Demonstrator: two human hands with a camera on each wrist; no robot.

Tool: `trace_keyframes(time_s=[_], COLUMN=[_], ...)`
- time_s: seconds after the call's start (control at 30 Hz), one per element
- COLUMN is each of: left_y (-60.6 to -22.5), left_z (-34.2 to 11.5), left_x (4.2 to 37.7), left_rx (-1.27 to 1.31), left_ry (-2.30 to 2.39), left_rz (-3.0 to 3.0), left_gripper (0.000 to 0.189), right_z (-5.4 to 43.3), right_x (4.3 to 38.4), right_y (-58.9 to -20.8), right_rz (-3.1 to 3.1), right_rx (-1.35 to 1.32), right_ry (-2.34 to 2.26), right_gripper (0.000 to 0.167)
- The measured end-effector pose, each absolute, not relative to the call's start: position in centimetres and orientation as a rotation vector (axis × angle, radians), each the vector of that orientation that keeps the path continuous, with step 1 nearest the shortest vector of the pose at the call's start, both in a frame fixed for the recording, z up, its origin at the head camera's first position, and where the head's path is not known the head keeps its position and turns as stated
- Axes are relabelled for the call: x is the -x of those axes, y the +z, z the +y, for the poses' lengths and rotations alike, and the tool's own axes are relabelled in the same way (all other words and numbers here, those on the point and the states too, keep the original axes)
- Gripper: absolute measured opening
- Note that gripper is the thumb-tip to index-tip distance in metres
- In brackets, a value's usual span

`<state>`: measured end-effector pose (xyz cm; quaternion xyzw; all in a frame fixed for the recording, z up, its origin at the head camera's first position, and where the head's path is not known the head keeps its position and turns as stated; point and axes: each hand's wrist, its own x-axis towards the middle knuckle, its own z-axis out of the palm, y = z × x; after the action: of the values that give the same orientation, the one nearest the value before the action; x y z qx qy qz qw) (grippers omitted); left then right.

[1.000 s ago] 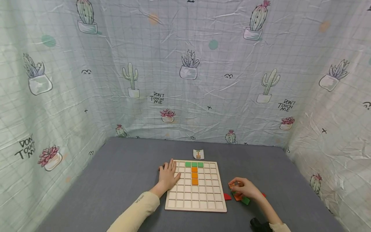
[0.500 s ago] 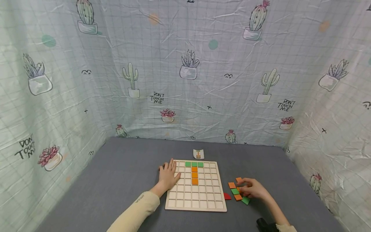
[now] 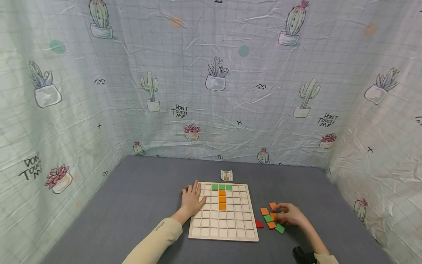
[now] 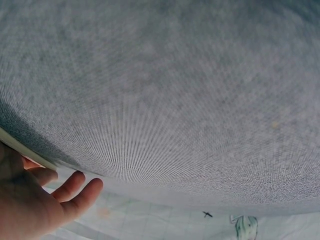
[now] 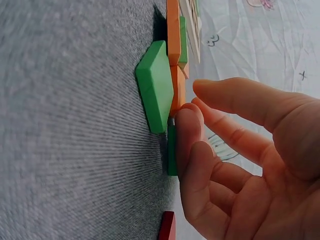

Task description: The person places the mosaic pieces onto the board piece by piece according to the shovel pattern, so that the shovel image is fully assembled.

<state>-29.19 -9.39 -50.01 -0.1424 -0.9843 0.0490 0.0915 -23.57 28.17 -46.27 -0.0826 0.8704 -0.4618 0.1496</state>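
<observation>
My left hand (image 3: 191,201) rests on the left edge of a wooden grid board (image 3: 213,223), fingers spread; the left wrist view shows its fingers (image 4: 82,197) beside the board's edge. In the board's cells lie a row of green tiles (image 3: 222,187) and a column of orange tiles (image 3: 222,199) below it. My right hand (image 3: 290,215) is over loose tiles right of the board, its fingers bent, fingertips at an orange tile (image 3: 273,216). In the right wrist view, a green tile (image 5: 156,87) lies near the fingertips, and no tile shows between thumb and fingers.
A small patterned card (image 3: 226,175) lies behind the board. A red piece (image 3: 259,224) sits against the board's right edge, and another red piece (image 5: 167,227) shows in the right wrist view. Cactus-print curtains (image 3: 230,110) surround the grey table (image 3: 148,190).
My right hand has shifted right, uncovering several orange and green tiles and covering a red piece at the right. The left hand stays on the board.
</observation>
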Motion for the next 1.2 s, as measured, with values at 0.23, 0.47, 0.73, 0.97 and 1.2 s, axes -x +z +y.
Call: trace_keyframes(time_s=[0.23,0.47,0.73,0.97,1.2], left_y=[-49.9,-49.7,-49.6,-49.8,-49.8], left_z=[-9.3,-9.3,-9.3,-9.3,-9.3], left_x=[29.2,29.0,29.0,29.0,29.1], left_rx=[0.416,0.420,0.415,0.417,0.413], left_ry=[0.157,0.154,0.153,0.156,0.179], left_rz=[-2.934,-2.933,-2.936,-2.920,-2.909], left_gripper=[0.060,0.060,0.060,0.060,0.060], right_z=[28.2,27.7,26.6,26.3,26.8], right_x=[23.7,23.7,24.6,25.6,25.6], right_y=[-46.4,-46.5,-46.2,-46.3,-46.0], right_rz=[2.599,2.728,2.800,2.745,2.678], right_rx=[0.175,0.048,0.000,0.008,0.066], right_ry=[-1.209,-1.054,-0.941,-1.003,-1.027], right_gripper=[0.028,0.022,0.018,0.016,0.018])
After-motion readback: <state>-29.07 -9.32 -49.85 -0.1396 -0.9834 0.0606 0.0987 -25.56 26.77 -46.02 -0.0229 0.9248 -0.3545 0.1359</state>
